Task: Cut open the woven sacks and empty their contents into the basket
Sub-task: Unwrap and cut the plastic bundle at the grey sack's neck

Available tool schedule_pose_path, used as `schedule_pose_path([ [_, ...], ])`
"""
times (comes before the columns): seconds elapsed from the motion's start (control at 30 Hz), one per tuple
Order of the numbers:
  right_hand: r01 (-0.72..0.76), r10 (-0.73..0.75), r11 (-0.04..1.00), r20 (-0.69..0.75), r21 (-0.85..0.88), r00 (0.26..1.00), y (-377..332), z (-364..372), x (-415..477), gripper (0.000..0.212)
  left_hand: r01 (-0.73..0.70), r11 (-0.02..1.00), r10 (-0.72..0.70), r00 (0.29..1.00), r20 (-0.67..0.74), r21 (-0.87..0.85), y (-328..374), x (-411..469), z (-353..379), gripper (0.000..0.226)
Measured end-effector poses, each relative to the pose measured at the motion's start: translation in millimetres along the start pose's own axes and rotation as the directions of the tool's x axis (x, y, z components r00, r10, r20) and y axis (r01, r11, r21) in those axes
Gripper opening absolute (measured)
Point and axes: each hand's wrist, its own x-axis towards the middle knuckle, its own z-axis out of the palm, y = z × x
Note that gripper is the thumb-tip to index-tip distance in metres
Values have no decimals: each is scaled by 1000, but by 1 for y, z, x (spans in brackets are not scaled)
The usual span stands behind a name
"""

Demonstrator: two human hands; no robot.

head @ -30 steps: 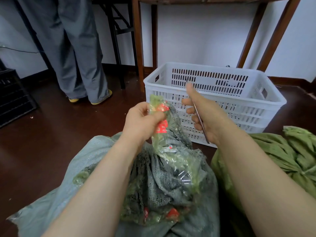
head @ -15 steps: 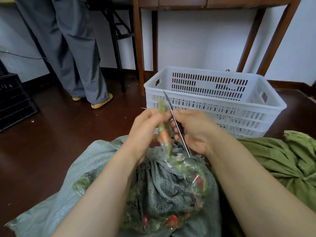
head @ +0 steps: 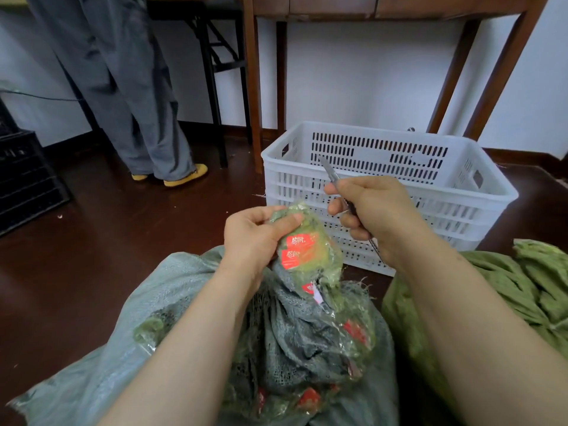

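A grey-green woven sack point(head: 116, 342) lies open in front of me, with dark netting and clear packets of greens with red labels spilling from its mouth. My left hand point(head: 255, 235) pinches the top of one clear packet point(head: 307, 250) and holds it up. My right hand point(head: 372, 210) is closed around thin metal scissors point(head: 330, 173), blade pointing up and away, just right of the packet and apart from it. Behind both hands the white slatted basket point(head: 461, 192) stands on the floor, nothing visible inside it.
A second green woven sack point(head: 528, 287) lies at the right. A person in grey trousers point(head: 129, 96) stands at the back left by a dark stool. Wooden table legs point(head: 255, 87) rise behind the basket. A black crate point(head: 27, 176) sits at the far left.
My right hand has drawn the scissors away from the packet's neck, to the right and up. My left hand now holds the packet flatter, its red labels facing me.
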Motion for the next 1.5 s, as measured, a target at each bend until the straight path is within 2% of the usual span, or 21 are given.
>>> schedule_pose_path([
  [0.1, -4, 10, 997, 68, -83, 998, -6, -2, -4, 20, -17, 1000, 16, 1000, -12, -13, -1, 3, -1, 26],
  [0.2, 39, -9, 971, 127, -237, 992, -8, -2, -7, 19, -28, 999, 29, 999, 46, -21, 0, 4, 0, 15],
  [0.3, 150, -82, 870, 164, -470, 983, -9, -1, -8, 22, -57, 998, 56, 998, 32, 21, -2, 5, -1, 12],
  [0.4, 225, -150, 783, 175, -579, 973, -8, 0, -8, 23, -68, 998, 68, 998, 3, 6, 0, 6, -1, 11],
  [0.5, 255, -192, 749, 169, -611, 967, -6, 2, -7, 24, -43, 998, 41, 998, -38, -50, 5, 5, 3, 11],
  [0.7, 303, -262, 629, 172, -716, 950, -1, 10, -6, 28, -116, 993, 113, 988, -101, -21, 1, 7, -1, 32],
  [0.83, 275, -231, 563, 171, -779, 958, 0, 17, -7, 28, -132, 991, 129, 979, -157, -11, 2, 7, -2, 6],
  [0.93, 262, -232, 531, 159, -806, 960, 3, 22, -8, 30, -150, 988, 153, 970, -190, 29, 0, 8, -3, 3],
  [1.07, 277, -276, 358, 182, -892, 944, 2, 35, -17, 19, -228, 964, 256, 938, -236, 139, -5, 10, -7, 15],
  [1.17, 304, -286, 278, 224, -911, 932, -2, 44, -28, 19, -271, 945, 314, 904, -289, 181, -6, 13, -12, 21],
  [1.37, 295, -240, 282, 231, -913, 943, -9, 46, -35, 20, -296, 939, 343, 855, -388, 177, -5, 12, -13, 17],
  [1.5, 270, -198, 291, 218, -918, 956, -6, 44, -33, 32, -301, 942, 336, 847, -413, 149, -4, 16, -16, 22],
])
